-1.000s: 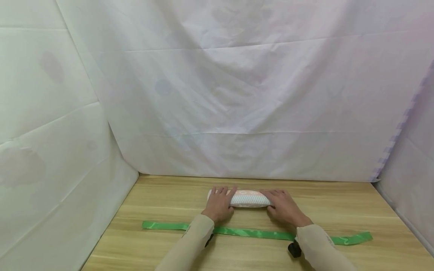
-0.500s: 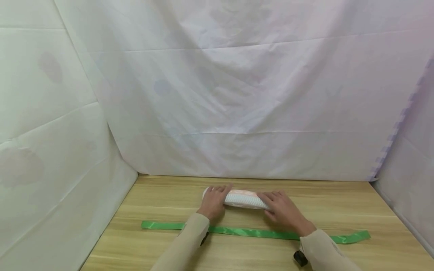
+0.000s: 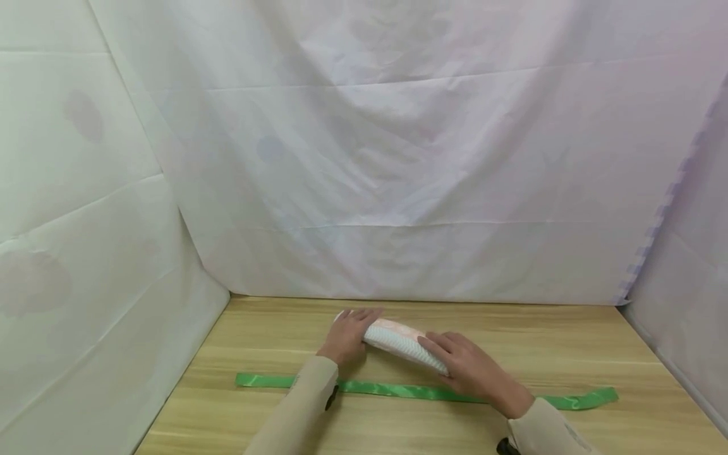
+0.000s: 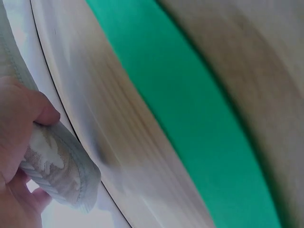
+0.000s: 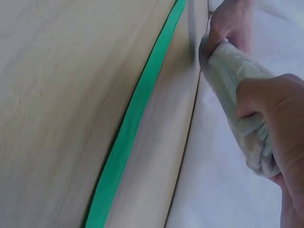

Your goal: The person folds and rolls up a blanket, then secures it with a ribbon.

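A long rolled or folded piece of cloth [image 3: 398,339], white with a zigzag-patterned strip and pale pink parts, is held between both hands. My left hand [image 3: 345,335] grips its far left end, with the thumb and fingers on either side in the left wrist view. My right hand [image 3: 469,366] grips the nearer right end, its thumb pressed on the cloth roll [image 5: 230,71] in the right wrist view. The roll slants down to the right in the head view and appears raised off the table. Below it, a green ribbon [image 3: 398,390] lies flat across the table.
The wooden table [image 3: 273,335] has pale grain. White cloth sheets [image 3: 398,189] hang behind it and along both sides. The ribbon stretches past both forearms, which cross over it.
The roll has turned from nearly level to slanting, its right end coming nearer to me. My left hand has shifted left and my right hand has drawn nearer, both still gripping.
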Available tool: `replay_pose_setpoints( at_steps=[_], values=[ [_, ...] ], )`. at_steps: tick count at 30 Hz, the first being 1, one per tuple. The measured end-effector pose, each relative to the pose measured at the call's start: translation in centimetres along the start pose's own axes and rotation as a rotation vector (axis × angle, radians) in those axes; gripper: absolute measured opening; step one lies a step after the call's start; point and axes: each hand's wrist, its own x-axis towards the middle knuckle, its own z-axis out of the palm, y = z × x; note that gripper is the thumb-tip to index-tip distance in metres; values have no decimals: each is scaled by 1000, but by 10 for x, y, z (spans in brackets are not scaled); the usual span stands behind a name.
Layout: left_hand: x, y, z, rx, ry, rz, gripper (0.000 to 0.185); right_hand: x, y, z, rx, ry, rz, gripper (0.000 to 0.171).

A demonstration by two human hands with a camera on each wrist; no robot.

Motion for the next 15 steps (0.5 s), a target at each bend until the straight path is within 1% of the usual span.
replay_pose_setpoints(
  at_steps=[5, 9, 13, 15],
  values=[
    [-1, -4, -2, 30, 13, 35, 81, 4, -12, -8, -36, 14, -35, 84],
    [-1, -4, -5, 32, 11, 57, 81, 7, -21, -14, -62, 7, -77, 83],
    [0, -4, -6, 38, 14, 72, 83, 10, -31, -20, -41, -6, -118, 88],
    [1, -3, -6, 48, 14, 77, 84, 11, -37, -22, -41, -3, -147, 88]
  ],
)
